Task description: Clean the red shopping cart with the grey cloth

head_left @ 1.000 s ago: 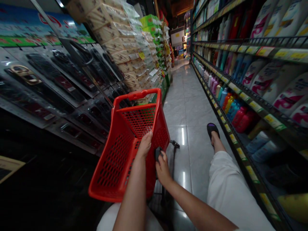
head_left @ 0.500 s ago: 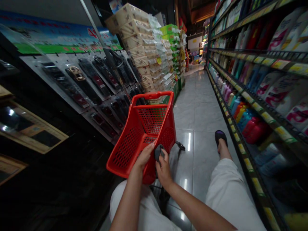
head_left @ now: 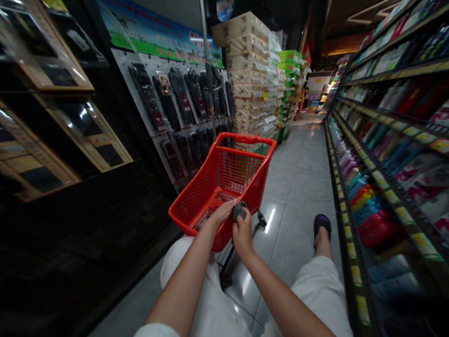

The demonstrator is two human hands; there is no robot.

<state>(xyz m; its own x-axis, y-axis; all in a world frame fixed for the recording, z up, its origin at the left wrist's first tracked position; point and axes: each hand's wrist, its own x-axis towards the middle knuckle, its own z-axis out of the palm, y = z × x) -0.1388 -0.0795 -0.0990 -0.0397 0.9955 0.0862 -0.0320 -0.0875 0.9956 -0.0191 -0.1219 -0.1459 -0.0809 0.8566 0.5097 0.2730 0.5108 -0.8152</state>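
Cloth (head_left: 240, 212) at cart rim (head_left: 258, 172).
Right hand (head_left: 242, 232) curled round cloth; left hand (head_left: 222, 214) on rim, closure unclear. Advise even pressure.

The cart (head_left: 261, 180) is smooth plastic, the floor (head_left: 301, 182) glossy tile, the trousers (head_left: 315, 285) matt cloth, the pole (head_left: 206, 49) smooth metal

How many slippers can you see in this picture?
1: a dark slipper on the right foot, on the floor between the red cart and the shelves on the right. The left foot is out of view, so another may be hidden.
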